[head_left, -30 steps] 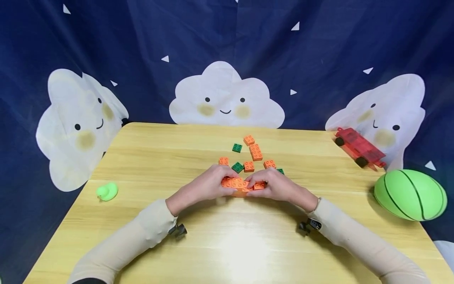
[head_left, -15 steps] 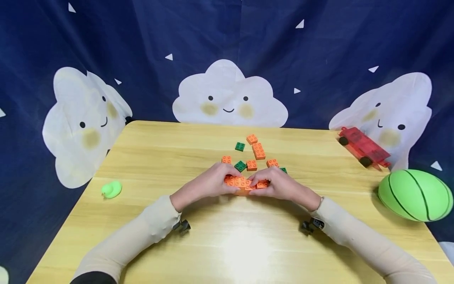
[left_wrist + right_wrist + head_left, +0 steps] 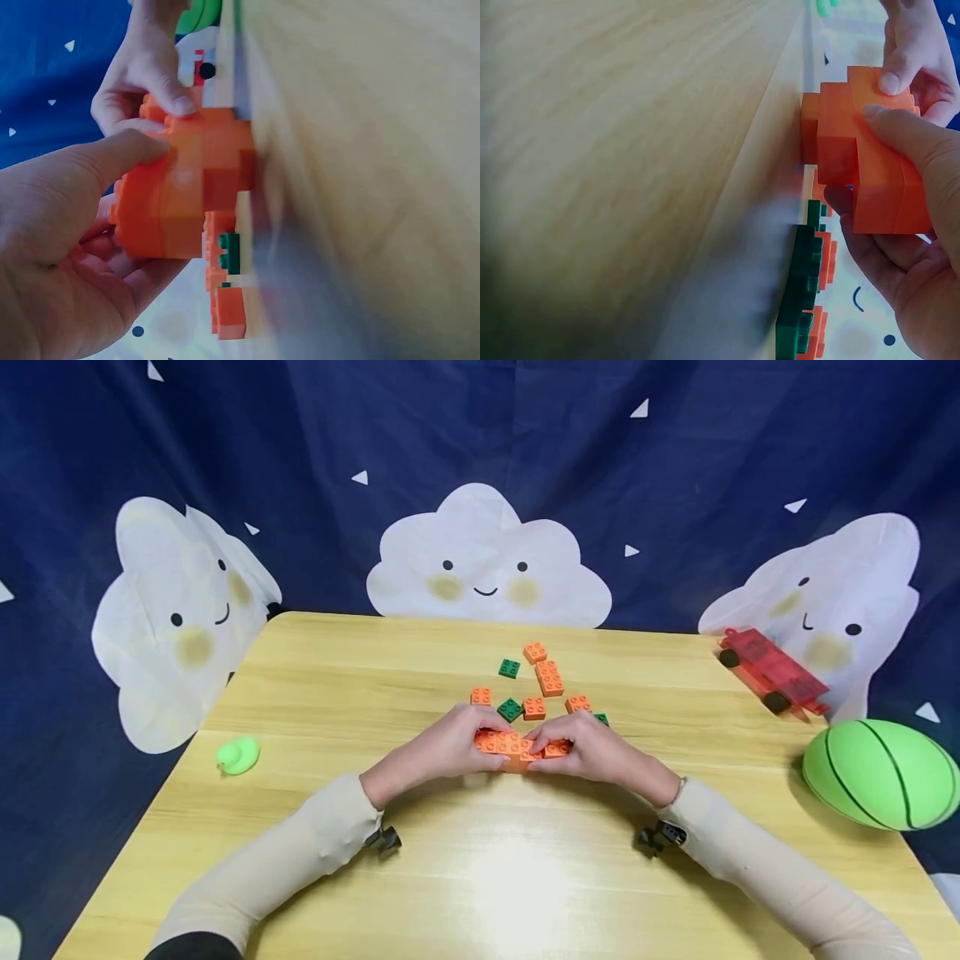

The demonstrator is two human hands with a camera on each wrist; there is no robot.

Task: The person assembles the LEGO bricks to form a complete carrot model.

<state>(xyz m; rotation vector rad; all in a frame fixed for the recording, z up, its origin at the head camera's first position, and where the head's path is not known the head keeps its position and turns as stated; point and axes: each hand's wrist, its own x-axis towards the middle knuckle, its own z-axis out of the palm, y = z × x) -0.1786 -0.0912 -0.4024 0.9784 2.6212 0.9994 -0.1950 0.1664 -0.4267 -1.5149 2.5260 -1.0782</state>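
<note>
Both hands grip one stepped build of joined orange toy building bricks (image 3: 509, 742) near the middle of the table. My left hand (image 3: 461, 745) holds its left end, thumb along the near side and fingers behind. At the other end, my right hand (image 3: 588, 750) has its thumb on the near side and fingertips over the top studs. In the left wrist view, the build (image 3: 180, 187) widens in layers away from the tabletop. The right wrist view shows the right thumb pressed flat on the orange side (image 3: 885, 169), close to the left thumb. The hands hide parts of both ends.
Just beyond the hands lie loose orange bricks (image 3: 549, 678) and green bricks (image 3: 510, 709). A green toy duck (image 3: 238, 755) stands on the left of the wooden table (image 3: 337, 893). To the right are a red toy car (image 3: 772, 671) and a green ball (image 3: 879, 775).
The head view has shifted slightly, so everything sits a little further right in it. Both hands keep their grip on the orange build, with no clear movement against the table.
</note>
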